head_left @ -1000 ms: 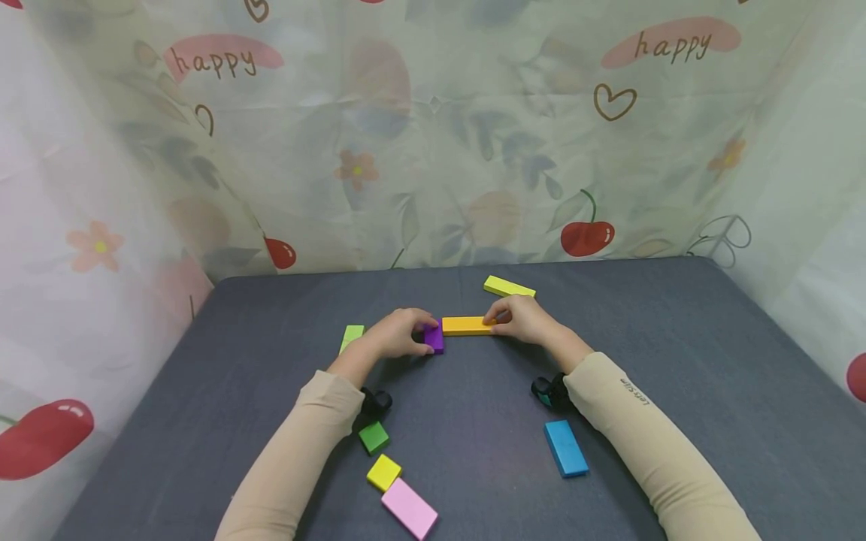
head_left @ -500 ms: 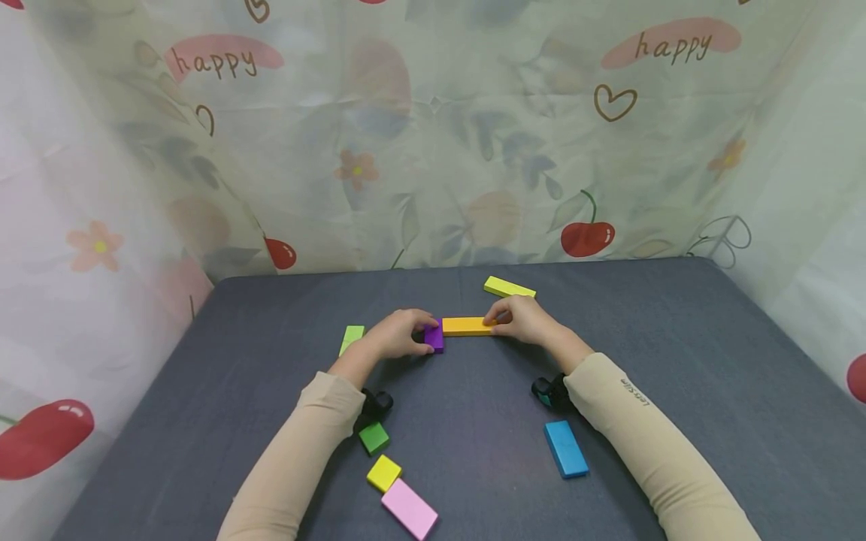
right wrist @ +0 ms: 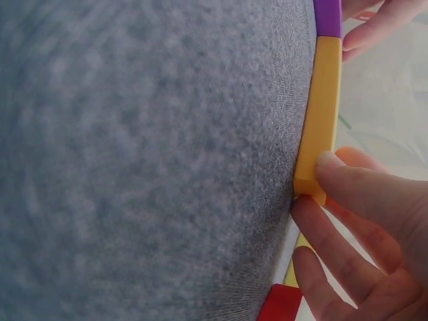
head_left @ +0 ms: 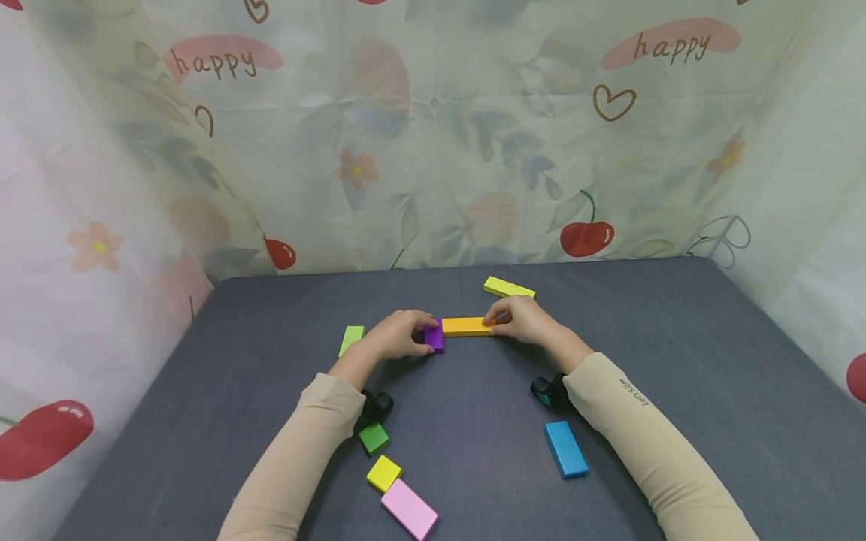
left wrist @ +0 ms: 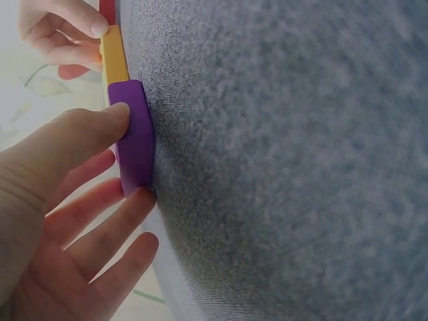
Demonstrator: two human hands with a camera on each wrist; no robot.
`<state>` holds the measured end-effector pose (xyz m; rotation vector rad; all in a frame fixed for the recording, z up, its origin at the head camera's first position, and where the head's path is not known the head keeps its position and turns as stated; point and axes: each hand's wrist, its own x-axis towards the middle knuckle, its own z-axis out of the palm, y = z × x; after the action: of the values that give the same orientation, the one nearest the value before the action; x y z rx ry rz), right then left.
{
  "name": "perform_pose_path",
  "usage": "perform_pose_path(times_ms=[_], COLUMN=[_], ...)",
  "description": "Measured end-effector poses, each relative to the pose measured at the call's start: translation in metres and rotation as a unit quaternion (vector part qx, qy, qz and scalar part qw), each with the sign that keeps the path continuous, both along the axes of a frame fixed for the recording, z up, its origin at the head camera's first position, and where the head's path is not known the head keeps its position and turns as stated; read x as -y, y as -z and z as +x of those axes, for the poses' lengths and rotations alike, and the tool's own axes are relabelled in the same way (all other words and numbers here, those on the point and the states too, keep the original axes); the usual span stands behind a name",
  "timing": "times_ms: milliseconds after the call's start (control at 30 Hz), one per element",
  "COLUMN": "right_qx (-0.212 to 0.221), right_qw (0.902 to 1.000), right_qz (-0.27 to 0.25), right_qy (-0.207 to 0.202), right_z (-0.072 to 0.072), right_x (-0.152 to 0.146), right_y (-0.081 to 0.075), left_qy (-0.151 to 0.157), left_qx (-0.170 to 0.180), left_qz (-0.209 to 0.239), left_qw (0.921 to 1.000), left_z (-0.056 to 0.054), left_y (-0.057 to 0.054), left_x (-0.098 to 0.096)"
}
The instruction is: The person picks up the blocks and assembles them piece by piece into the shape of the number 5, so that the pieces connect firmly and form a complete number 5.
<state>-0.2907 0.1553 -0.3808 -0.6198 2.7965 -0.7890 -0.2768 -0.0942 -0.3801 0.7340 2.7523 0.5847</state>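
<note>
Thumb and fingers of my left hand [head_left: 392, 334] grip a purple block [head_left: 434, 338] near the middle of the table. In the left wrist view the thumb lies on the near face of the purple block [left wrist: 136, 144] and a fingertip is at its end. My right hand [head_left: 528, 319] pinches the right end of a long orange block [head_left: 463, 327]. The other end of the orange block [right wrist: 322, 100] meets the purple block's side, and both lie on the dark cloth. A red block [right wrist: 281, 304] lies past the right hand, hidden in the head view.
A long yellow block [head_left: 507, 287] lies behind the right hand; a light green block [head_left: 352, 338] is left of the left hand. Nearer lie a green block [head_left: 373, 438], a yellow square block [head_left: 384, 473], a pink block [head_left: 410, 509] and a blue block [head_left: 566, 449]. Patterned curtains surround the table.
</note>
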Motion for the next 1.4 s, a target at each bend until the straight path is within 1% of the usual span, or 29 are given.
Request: perform_pose_path(times_ms=[267,667,800,1000,1067,1300,1400], right_qx=[-0.001,0.002,0.001,0.001,0.000,-0.007,-0.005], right_qw=[1.0000,1.0000,1.0000,1.0000,1.0000,1.0000,1.0000], right_qz=[-0.003,-0.005,-0.004,-0.003,-0.003,-0.003,-0.003], right_qy=[-0.001,0.000,0.001,0.000,-0.001,-0.006,-0.005], right_z=[0.000,0.000,0.000,0.000,0.000,0.001,0.001], right_x=[0.000,0.001,0.000,0.000,-0.001,0.000,0.000], right_y=[0.001,0.000,0.000,0.000,0.000,0.000,0.001], left_qy=[0.007,0.019,0.019,0.008,0.009,0.038,0.038], left_qx=[0.000,-0.003,-0.005,0.000,-0.004,-0.052,-0.062], left_qz=[-0.001,0.014,0.015,0.012,0.012,0.000,-0.010], left_qw=[1.0000,0.9997,0.9997,0.9999,0.9999,0.9979,0.9973], left_z=[0.000,0.001,0.001,0.001,0.001,0.002,0.002], left_y=[0.000,-0.002,-0.002,-0.002,-0.002,-0.001,-0.001], left_x=[0.001,0.004,0.005,0.007,0.008,0.011,0.009])
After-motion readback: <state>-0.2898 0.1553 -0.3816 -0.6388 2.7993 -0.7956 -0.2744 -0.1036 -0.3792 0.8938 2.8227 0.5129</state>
